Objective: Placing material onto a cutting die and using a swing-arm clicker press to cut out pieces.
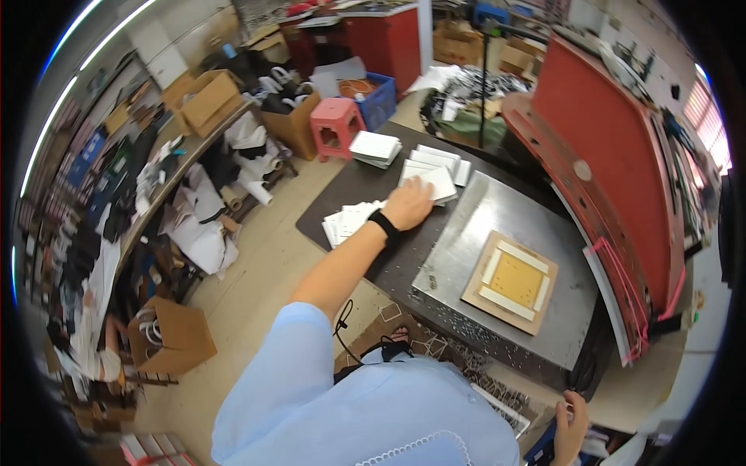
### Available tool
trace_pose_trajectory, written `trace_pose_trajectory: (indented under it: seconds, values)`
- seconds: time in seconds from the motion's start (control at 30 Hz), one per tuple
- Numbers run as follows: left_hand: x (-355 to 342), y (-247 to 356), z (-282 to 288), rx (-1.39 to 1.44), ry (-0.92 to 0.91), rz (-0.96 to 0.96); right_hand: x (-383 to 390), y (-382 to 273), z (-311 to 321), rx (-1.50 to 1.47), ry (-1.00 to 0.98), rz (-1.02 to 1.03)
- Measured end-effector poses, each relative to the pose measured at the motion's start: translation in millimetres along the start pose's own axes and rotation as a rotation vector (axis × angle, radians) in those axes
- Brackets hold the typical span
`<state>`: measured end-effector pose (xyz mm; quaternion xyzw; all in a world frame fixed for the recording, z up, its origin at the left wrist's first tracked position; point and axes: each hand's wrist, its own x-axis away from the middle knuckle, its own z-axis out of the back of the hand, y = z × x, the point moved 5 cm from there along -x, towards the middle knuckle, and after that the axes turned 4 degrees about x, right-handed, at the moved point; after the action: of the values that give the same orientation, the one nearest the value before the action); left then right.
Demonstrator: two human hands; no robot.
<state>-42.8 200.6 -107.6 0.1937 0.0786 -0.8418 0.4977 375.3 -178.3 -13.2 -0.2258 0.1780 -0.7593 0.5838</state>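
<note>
My left hand (409, 204) reaches across the dark table to a pile of white rectangular cards. Its fingers lie over the left edge of the top white card (440, 183) and seem to grip it; the thumb is hidden. More white cards form a neat stack (375, 147) farther back and a fanned-out pile (350, 220) beside my left wrist. My right hand (571, 429) hangs off the table's near right corner, fingers loosely bent and apart, with nothing in them. A wooden die board (510, 281) with a yellow centre and pale strips lies on the metal plate (454, 256).
A large red machine panel (598, 147) rises along the table's right side. Behind the table stand a pink stool (336, 128) and a blue crate (378, 101). A cluttered bench runs along the left, with a cardboard box (172, 335) on the floor. Scraps litter the floor below.
</note>
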Motion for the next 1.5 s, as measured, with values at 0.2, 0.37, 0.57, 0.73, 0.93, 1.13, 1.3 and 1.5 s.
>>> trace_pose_trajectory:
  seconds: [0.2, 0.37, 0.57, 0.73, 0.93, 1.13, 1.3, 1.5]
  values:
    - [4.7, -10.9, 44.8, 0.098, 0.116, 0.098, -68.5, -90.4, -46.6, -0.277, -0.087, 0.25]
    - [28.5, 66.8, 140.3, 0.246, 0.535, -0.195, -107.7, -116.0, -84.5, -0.752, -0.155, 0.302]
    - [72.8, 135.6, 146.7, 0.162, 0.494, -0.426, -136.3, -161.8, -114.7, -1.068, -0.305, 0.228]
    - [92.4, 173.6, 126.2, 0.379, 0.266, -0.46, -137.9, -138.4, -117.4, -0.916, -0.293, 0.111]
    - [78.4, 148.3, 84.3, 0.671, -0.006, -0.117, -122.4, -96.2, -89.9, -0.657, -0.08, 0.005]
    - [51.7, 136.1, 66.6, 0.816, -0.135, -0.076, -131.5, -48.4, -88.4, -0.809, 0.05, -0.063]
    - [33.0, 152.0, 58.4, 0.839, -0.1, -0.143, -166.2, -57.3, -95.5, -0.831, -0.01, -0.102]
    - [29.2, 157.1, 41.4, 0.866, -0.163, -0.146, -196.7, -69.5, -105.6, -0.802, -0.059, -0.075]
